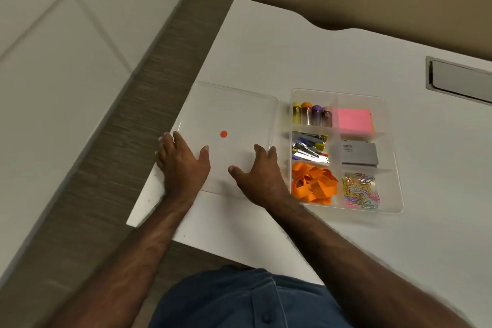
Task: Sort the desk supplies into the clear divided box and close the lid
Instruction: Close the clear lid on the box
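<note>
From the head camera, a clear divided box (394,157) sits open on a white desk (306,56), its six compartments in two columns. In the left column, the far compartment holds four small tubes (312,114) lying side by side with yellow, orange, purple and dark caps. The middle one holds binder clips (310,147), silver with bits of blue and yellow. The near one is filled with orange rubber bands (312,184). In the right column, the far compartment holds a pink pad of sticky notes (354,118) with a yellow layer showing at its edge. The middle one holds a flat grey staple box (359,154), and the near one a heap of coloured paper clips (360,190).

The clear lid (239,112) lies flat on the desk just left of the box, its right edge against the box's left wall. A small red round sticker (224,134) sits near the middle of it.

The left hand (183,160) rests on the lid's left edge, fingers spread and fairly straight, thumb pointing inward. The right hand (259,174) rests on the lid's near right part, fingers spread and reaching toward the box wall, gripping nothing.

The grey box carries small white print, too blurred to read. A metal-framed hatch (458,80) is set into the desk at the far right.
</note>
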